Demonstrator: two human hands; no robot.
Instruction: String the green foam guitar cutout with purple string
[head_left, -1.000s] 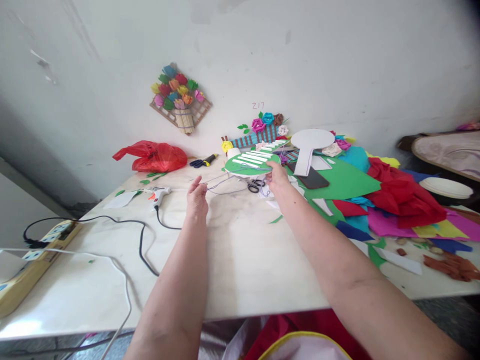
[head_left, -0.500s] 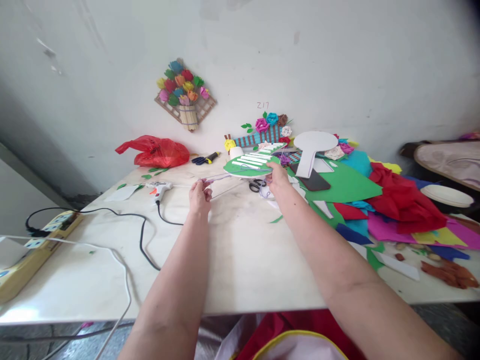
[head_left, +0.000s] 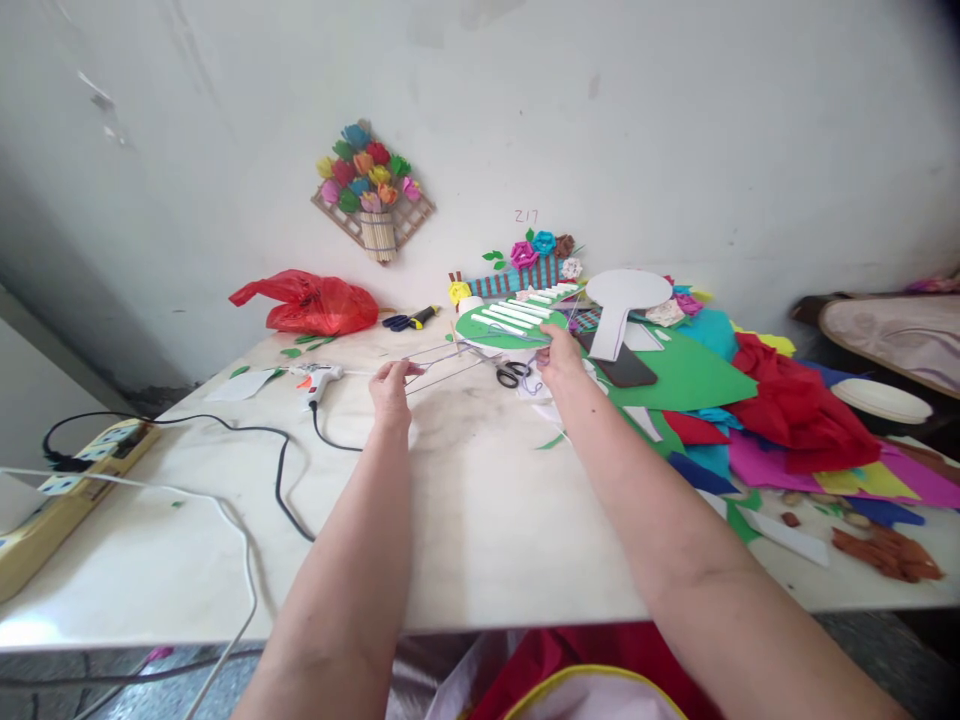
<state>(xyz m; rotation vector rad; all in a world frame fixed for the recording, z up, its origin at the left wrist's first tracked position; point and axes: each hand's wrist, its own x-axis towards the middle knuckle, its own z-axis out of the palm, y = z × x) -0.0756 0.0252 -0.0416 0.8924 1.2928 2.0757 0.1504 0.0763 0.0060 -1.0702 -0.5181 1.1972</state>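
My right hand (head_left: 559, 358) grips the near right edge of a flat, rounded green board (head_left: 480, 330) with a row of white paper rolls (head_left: 517, 313) across it. Its thin edge looks white, and it is raised above the table. My left hand (head_left: 391, 392) pinches a thin purplish yarn (head_left: 442, 356), whose strands stretch taut from the fingertips toward the board. Loose yarn lies over the board's near part and hangs below my right fingers. Black-handled scissors (head_left: 513, 373) lie just left of my right hand, on the table.
A glue gun (head_left: 321, 383) with a black cord lies left of my left hand, near a power strip (head_left: 82, 490). Behind are a red plastic bag (head_left: 319, 303) and pliers (head_left: 411, 319). Right are a white paddle-shaped cutout (head_left: 628, 288), a phone (head_left: 626, 368) and coloured paper (head_left: 795, 400).
My left hand has turned slightly and drawn a little left and down, spreading the yarn strands. The board has shifted slightly right, and more of the scissors shows.
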